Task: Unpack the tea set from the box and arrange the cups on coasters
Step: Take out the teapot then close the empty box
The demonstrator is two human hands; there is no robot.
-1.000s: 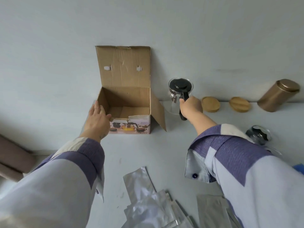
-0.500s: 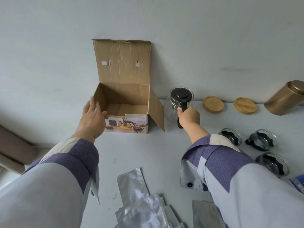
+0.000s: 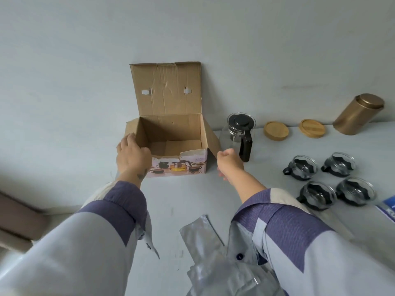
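Observation:
The cardboard box (image 3: 171, 129) stands against the wall with its lid up, and nothing shows inside. My left hand (image 3: 132, 154) rests on its front left corner, fingers spread. To the right of the box stands the glass teapot (image 3: 240, 133) with a black lid and handle. My right hand (image 3: 229, 164) hovers just left of that handle, fingers loosely curled and holding nothing. Several glass cups in black holders (image 3: 301, 167) (image 3: 339, 164) (image 3: 317, 195) sit on the table at the right. Two round wooden coasters (image 3: 276, 130) (image 3: 312, 128) lie near the wall.
A gold tin canister (image 3: 359, 114) stands at the far right by the wall. Silver foil pouches (image 3: 203, 244) lie on the white table in front of me. A blue packet (image 3: 388, 207) pokes in at the right edge.
My right hand has let go of the teapot handle and pulled back to the left. The teapot now stands alone on the table. My left hand has slid onto the box's corner.

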